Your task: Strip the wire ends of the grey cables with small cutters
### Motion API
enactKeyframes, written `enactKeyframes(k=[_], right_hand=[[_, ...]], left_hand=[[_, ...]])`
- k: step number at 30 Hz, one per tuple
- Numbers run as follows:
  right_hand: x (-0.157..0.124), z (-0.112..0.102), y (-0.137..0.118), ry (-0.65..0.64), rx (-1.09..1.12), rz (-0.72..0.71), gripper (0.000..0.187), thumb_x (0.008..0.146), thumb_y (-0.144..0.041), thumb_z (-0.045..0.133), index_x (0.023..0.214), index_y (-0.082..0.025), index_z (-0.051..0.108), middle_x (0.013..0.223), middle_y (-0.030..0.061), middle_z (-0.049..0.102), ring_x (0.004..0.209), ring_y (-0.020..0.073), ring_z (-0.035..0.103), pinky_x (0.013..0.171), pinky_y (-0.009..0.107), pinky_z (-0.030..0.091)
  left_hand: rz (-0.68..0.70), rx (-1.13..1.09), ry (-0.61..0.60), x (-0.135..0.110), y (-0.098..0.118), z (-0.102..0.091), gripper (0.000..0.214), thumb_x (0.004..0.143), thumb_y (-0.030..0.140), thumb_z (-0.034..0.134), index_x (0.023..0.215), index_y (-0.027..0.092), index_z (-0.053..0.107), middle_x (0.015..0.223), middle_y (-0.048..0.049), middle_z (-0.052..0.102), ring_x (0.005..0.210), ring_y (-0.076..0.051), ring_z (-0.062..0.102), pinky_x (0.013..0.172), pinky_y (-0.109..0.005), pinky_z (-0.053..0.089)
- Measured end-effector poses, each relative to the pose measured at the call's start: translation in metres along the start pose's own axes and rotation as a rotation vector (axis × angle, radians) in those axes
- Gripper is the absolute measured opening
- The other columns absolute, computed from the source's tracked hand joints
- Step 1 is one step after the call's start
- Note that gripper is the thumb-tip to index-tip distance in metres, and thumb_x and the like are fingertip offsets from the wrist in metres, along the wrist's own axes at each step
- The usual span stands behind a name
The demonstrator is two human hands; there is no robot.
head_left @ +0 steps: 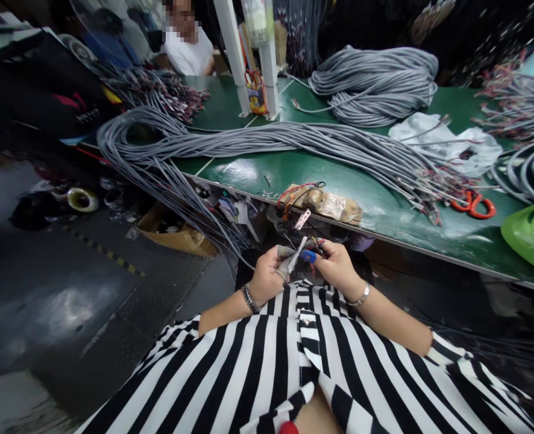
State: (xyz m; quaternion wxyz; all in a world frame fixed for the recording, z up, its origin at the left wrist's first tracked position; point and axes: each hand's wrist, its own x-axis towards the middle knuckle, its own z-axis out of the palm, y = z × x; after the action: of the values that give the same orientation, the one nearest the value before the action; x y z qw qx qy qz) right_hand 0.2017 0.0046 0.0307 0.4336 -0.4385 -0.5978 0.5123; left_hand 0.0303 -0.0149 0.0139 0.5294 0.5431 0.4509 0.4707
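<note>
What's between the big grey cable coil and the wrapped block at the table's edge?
The head view shows a long bundle of grey cables crossing the green tabletop between that coil and the wrapped block.

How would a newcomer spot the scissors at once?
Start at the long green table. Toward its right end, look between the frayed tips of the long grey cable bundle and the slotted green plastic object. The scissors there stand out by two orange-red loops, against grey and green neighbours.

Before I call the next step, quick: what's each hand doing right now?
Left hand: closed, holding a pale strip.
Right hand: closed, apparently pinching thin wires; the exact grip is too small to tell.
</note>
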Motion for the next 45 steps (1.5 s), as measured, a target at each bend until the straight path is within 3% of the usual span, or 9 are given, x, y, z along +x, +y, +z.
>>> enactKeyframes(k=[4,7,10,12,17,21,25,37,45], right_hand=[[0.003,-0.004,0.002,-0.065,0.126,0.081,0.026,0.074,-0.043,0.067,0.083,-0.019,0.064,0.055,-0.0032,0.053,0.047,0.0100,0.044,0.043,0.023,0.038],[0.010,-0.005,0.007,-0.188,0.344,0.167,0.031,0.066,-0.043,0.074,0.077,-0.017,0.061,0.055,-0.0041,0.051,0.043,0.0066,0.037,0.040,0.021,0.030],[0.017,-0.003,0.010,-0.328,0.506,0.260,0.036,0.059,-0.042,0.077,0.070,-0.016,0.056,0.051,-0.0070,0.045,0.040,0.0029,0.025,0.038,0.019,0.019],[0.018,0.000,0.010,-0.318,0.456,0.253,0.034,0.063,-0.043,0.075,0.071,-0.016,0.055,0.052,-0.0071,0.046,0.040,0.0032,0.026,0.038,0.019,0.021],[0.013,-0.004,0.002,-0.053,-0.037,-0.019,0.029,0.081,-0.046,0.059,0.086,-0.017,0.061,0.065,-0.0015,0.058,0.057,0.0116,0.050,0.055,0.024,0.042],[0.003,-0.016,-0.001,0.000,-0.476,-0.201,0.027,0.089,-0.041,0.048,0.093,-0.018,0.060,0.083,0.0055,0.064,0.075,0.0171,0.057,0.068,0.028,0.044],[-0.004,-0.019,-0.002,0.011,-0.740,-0.261,0.027,0.088,-0.040,0.050,0.093,-0.016,0.061,0.080,0.0072,0.063,0.071,0.0180,0.057,0.065,0.028,0.043],[-0.003,-0.014,-0.002,-0.070,-0.816,-0.211,0.028,0.087,-0.039,0.051,0.097,-0.016,0.063,0.080,0.0065,0.065,0.072,0.0176,0.059,0.065,0.027,0.042],[-0.005,-0.019,-0.002,-0.108,-0.893,-0.397,0.029,0.089,-0.041,0.048,0.090,-0.015,0.062,0.076,0.0066,0.063,0.067,0.0161,0.056,0.061,0.026,0.039]], left_hand=[[-0.179,-0.312,-0.083,0.003,0.003,0.000,0.031,0.074,0.041,0.069,0.078,0.016,0.051,0.056,0.0048,0.054,0.035,-0.002,0.039,0.035,-0.014,0.026],[-0.350,-0.550,-0.229,0.005,0.006,-0.002,0.033,0.068,0.038,0.073,0.076,0.016,0.050,0.049,0.0056,0.050,0.030,-0.001,0.031,0.032,-0.015,0.017],[-0.471,-0.654,-0.405,0.008,0.006,-0.007,0.030,0.067,0.031,0.074,0.081,0.015,0.054,0.047,0.0055,0.049,0.027,-0.001,0.028,0.031,-0.015,0.016],[-0.505,-0.683,-0.448,0.009,0.005,-0.011,0.027,0.067,0.028,0.073,0.082,0.015,0.055,0.047,0.0054,0.049,0.026,-0.001,0.028,0.031,-0.015,0.016],[-0.433,-0.748,-0.242,0.013,0.003,-0.017,0.031,0.064,0.027,0.075,0.078,0.017,0.050,0.049,0.0056,0.052,0.028,0.000,0.031,0.032,-0.013,0.018],[-0.361,-0.691,-0.091,0.013,0.003,-0.017,0.037,0.061,0.031,0.077,0.075,0.017,0.046,0.049,0.0056,0.053,0.029,-0.001,0.034,0.033,-0.013,0.022],[-0.330,-0.574,-0.005,0.011,0.000,-0.014,0.041,0.062,0.040,0.078,0.075,0.016,0.047,0.048,0.0060,0.053,0.030,-0.001,0.035,0.032,-0.013,0.021],[-0.317,-0.489,-0.018,0.008,-0.004,-0.012,0.040,0.066,0.044,0.075,0.075,0.016,0.048,0.049,0.0067,0.053,0.030,-0.001,0.035,0.030,-0.014,0.019],[-0.338,-0.405,-0.045,0.009,-0.003,-0.013,0.039,0.068,0.046,0.073,0.074,0.015,0.050,0.049,0.0064,0.052,0.030,-0.001,0.035,0.031,-0.014,0.019]])
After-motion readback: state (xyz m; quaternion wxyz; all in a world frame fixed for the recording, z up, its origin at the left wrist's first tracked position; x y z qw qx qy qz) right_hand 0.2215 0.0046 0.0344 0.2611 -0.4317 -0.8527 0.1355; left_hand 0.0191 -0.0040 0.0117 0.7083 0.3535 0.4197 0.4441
